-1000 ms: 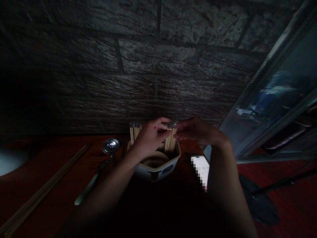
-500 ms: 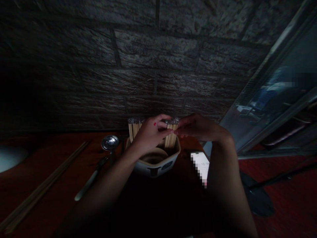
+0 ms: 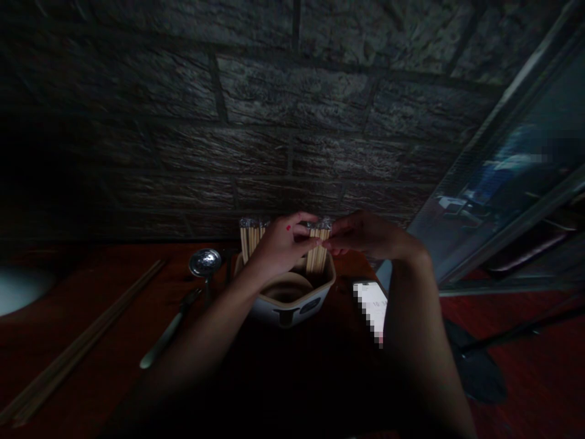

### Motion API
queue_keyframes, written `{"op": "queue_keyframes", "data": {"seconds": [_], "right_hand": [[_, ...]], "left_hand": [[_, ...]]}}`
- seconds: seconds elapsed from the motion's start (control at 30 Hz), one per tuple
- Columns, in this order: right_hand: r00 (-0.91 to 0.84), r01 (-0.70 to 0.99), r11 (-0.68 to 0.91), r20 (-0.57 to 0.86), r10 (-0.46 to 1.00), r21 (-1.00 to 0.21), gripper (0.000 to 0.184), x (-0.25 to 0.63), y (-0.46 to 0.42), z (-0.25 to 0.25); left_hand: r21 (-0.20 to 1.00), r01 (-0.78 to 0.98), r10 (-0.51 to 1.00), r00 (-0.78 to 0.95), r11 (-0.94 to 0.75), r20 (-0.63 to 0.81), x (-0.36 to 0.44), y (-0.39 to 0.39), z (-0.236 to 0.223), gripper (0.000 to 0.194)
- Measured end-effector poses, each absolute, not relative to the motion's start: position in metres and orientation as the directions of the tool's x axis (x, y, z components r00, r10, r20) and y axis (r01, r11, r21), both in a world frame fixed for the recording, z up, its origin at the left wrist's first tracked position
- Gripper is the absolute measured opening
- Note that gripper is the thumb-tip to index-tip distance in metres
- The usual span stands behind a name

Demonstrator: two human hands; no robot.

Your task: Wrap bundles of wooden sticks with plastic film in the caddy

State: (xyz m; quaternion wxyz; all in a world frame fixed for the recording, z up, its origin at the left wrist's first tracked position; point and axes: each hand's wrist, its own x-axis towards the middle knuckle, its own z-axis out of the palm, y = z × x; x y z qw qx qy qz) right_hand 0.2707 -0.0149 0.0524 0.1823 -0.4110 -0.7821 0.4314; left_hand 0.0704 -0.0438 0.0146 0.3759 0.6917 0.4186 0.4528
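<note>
Both my hands are at a bundle of wrapped chopsticks [image 3: 316, 259] that stands upright in the right rear part of a white bin [image 3: 301, 312]. Clear plastic covers the bundle's top ends. My left hand [image 3: 287, 244] is closed on it from the left, thumb in front. From the right, my right hand [image 3: 361, 235] pinches the same bundle near its top. More wrapped chopsticks [image 3: 249, 241] stand at the bin's left rear, partly hidden behind my left hand. Inside the bin, a round bowl-like piece [image 3: 287, 286] sits toward the front.
A slotted ladle [image 3: 205, 263], a fork with a pale handle [image 3: 167, 338] and long wooden sticks [image 3: 91, 341] lie on the table to the left. A lit phone [image 3: 371, 308] lies right of the bin. Behind stands a stone-block wall [image 3: 292, 110]; a glass door [image 3: 498, 177] is at right.
My hands stay at the chopstick bundle with barely any movement. The whole view has shifted slightly; the bin and other things keep their places on the table.
</note>
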Motion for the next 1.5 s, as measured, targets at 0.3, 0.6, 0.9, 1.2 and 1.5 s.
{"op": "queue_keyframes", "data": {"seconds": [0.3, 0.6, 0.9, 1.2, 1.5], "right_hand": [[-0.605, 0.505, 0.274, -0.11, 0.788, -0.818, 0.029, 0.271, -0.014, 0.052], [-0.598, 0.522, 0.282, -0.11, 0.794, -0.805, 0.032, 0.269, -0.017, 0.054], [-0.597, 0.524, 0.287, -0.105, 0.795, -0.802, 0.031, 0.27, -0.017, 0.053], [-0.619, 0.472, 0.332, -0.039, 0.784, -0.817, 0.032, 0.272, -0.016, 0.05], [-0.634, 0.46, 0.369, -0.008, 0.774, -0.807, 0.036, 0.27, -0.019, 0.053]], "left_hand": [[0.902, 0.249, 0.929, 0.215, -0.351, 0.302, 0.072, -0.044, 0.015, 0.039], [0.882, 0.277, 0.914, 0.256, -0.382, 0.315, 0.072, -0.043, 0.013, 0.042], [0.849, 0.34, 0.905, 0.281, -0.405, 0.319, 0.071, -0.044, 0.012, 0.046], [0.834, 0.334, 0.889, 0.299, -0.439, 0.348, 0.067, -0.042, 0.01, 0.048], [0.848, 0.305, 0.883, 0.33, -0.434, 0.333, 0.061, -0.046, 0.015, 0.06]]}}
